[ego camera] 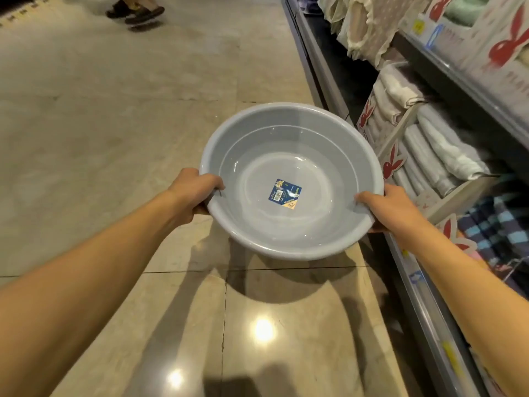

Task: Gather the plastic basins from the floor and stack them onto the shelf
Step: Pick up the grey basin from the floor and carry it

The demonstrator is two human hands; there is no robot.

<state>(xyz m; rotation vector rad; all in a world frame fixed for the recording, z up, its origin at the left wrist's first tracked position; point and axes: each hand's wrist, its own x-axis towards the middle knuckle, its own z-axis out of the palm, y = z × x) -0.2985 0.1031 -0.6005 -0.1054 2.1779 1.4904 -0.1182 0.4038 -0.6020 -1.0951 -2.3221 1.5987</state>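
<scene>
A round pale grey plastic basin hangs in the air above the floor in the middle of the head view, held level. A blue and yellow label is stuck to its inner bottom. My left hand grips the rim on the left, thumb over the edge. On the opposite side, my right hand grips the rim the same way. The basin is right beside the shelf unit, which runs along the right.
The shelves hold rolled and folded towels in cardboard displays with red rabbit logos, and hanging cloths higher up. The floor is glossy beige tile. Another person's sandalled feet are far ahead at the top left.
</scene>
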